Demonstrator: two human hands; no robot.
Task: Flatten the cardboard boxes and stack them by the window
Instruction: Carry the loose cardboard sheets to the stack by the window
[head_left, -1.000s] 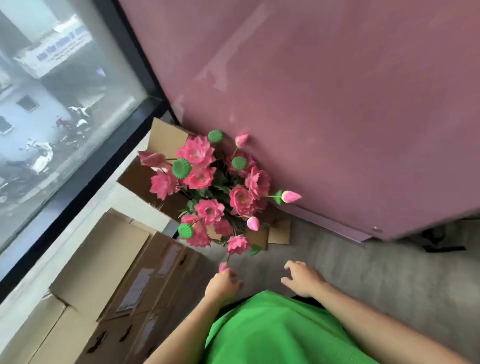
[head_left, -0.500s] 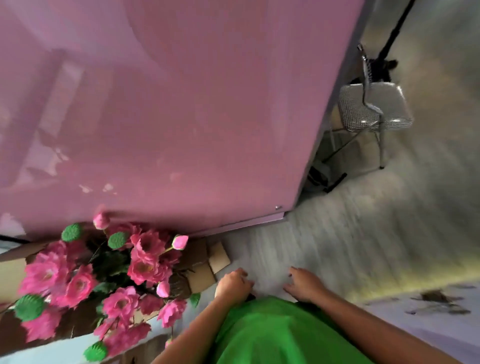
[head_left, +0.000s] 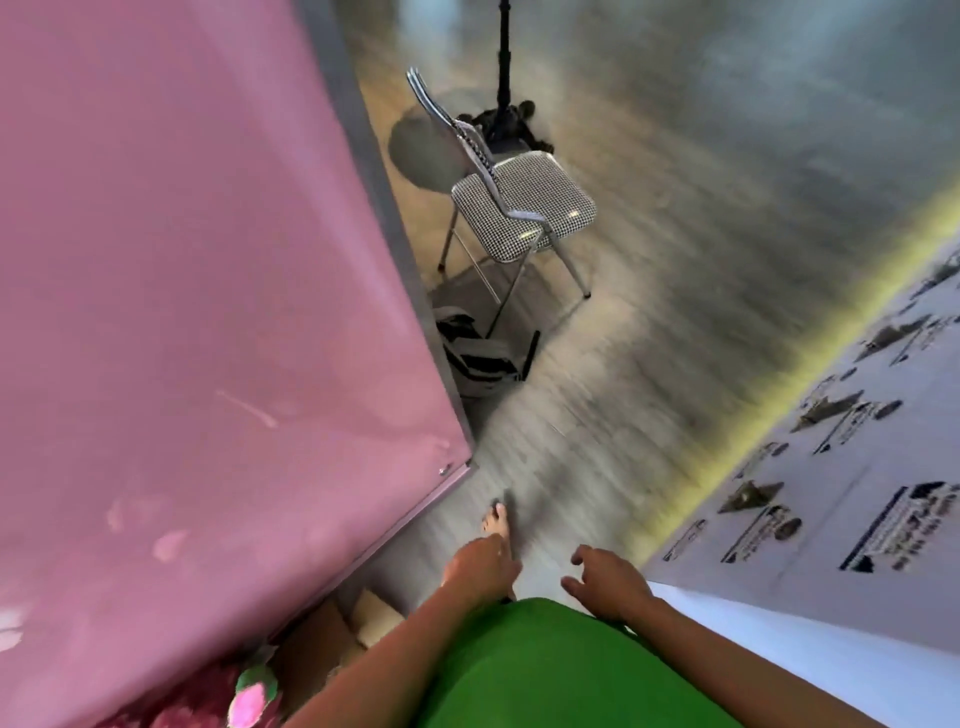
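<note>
Both my hands hang in front of my green shirt and hold nothing. My left hand (head_left: 480, 564) has its fingers loosely curled. My right hand (head_left: 605, 574) hangs beside it with relaxed, slightly spread fingers. A corner of brown cardboard (head_left: 332, 636) shows on the floor at the bottom left, beside the pink wall. The stack of flattened boxes and the window are out of view.
A pink wall panel (head_left: 208, 312) fills the left. Pink flowers (head_left: 249, 693) sit at the bottom left. A checkered folding chair (head_left: 519, 213) stands ahead with a bag (head_left: 478, 353) under it and a black stand (head_left: 504, 78) behind. A white printed surface (head_left: 831, 493) runs along the right. My bare foot (head_left: 496, 519) is on the grey floor.
My view has swung right, away from the window, the stacked cardboard and the flowers, toward the chair and open floor. Both hands stayed empty in front of me.
</note>
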